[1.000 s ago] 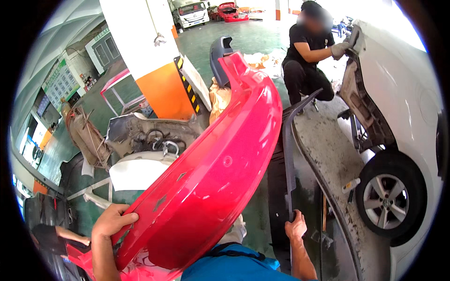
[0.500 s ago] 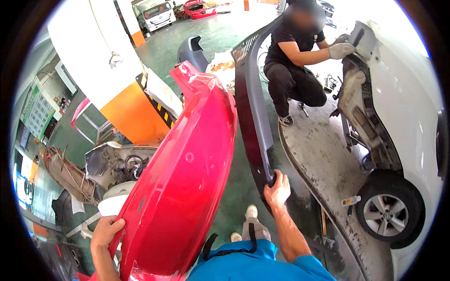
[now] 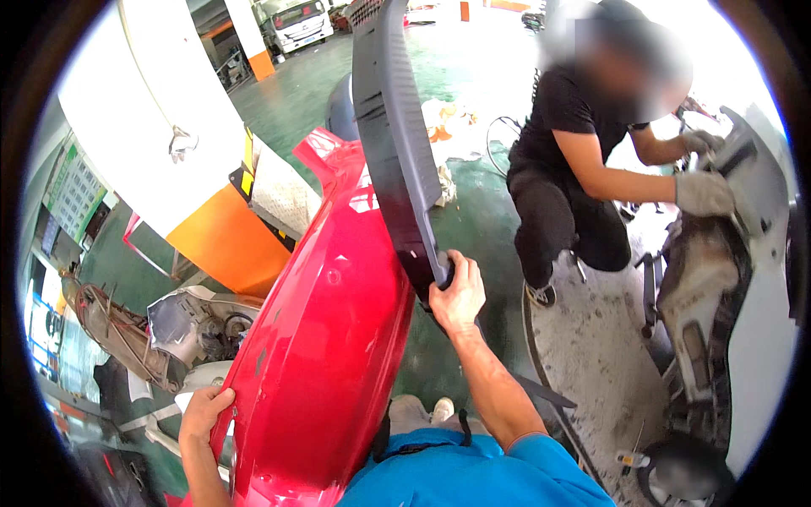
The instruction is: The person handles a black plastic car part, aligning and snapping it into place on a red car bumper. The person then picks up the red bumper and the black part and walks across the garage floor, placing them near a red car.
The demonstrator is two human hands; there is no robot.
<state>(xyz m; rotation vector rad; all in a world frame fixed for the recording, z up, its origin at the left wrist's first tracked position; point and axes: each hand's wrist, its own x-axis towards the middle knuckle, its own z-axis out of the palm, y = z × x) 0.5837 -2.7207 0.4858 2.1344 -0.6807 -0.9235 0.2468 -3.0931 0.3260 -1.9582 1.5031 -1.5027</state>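
My left hand (image 3: 204,416) is closed over the left edge of a large red car bumper (image 3: 325,346), thumb on top and the other fingers partly hidden behind the edge. The bumper slants from the lower middle up toward the pillar, its paint scuffed in places. In my right hand (image 3: 457,293) is the near end of a long black and grey bumper trim (image 3: 384,144), its fingers wrapped round it. That trim rises away from me past the red bumper's right side, overlapping it in view, and has a perforated patch at its far end.
At the right a co-worker (image 3: 574,160) in gloves crouches, both hands on a panel of the white car (image 3: 773,338). A white and orange pillar (image 3: 224,241) stands at left, near dismantled car parts (image 3: 190,325). A small bottle (image 3: 632,459) lies by the wheel.
The trim has swung left and up with my right hand, closer to the red bumper. My left hand keeps its grip. The view has shifted toward the right, with the co-worker appearing nearer.
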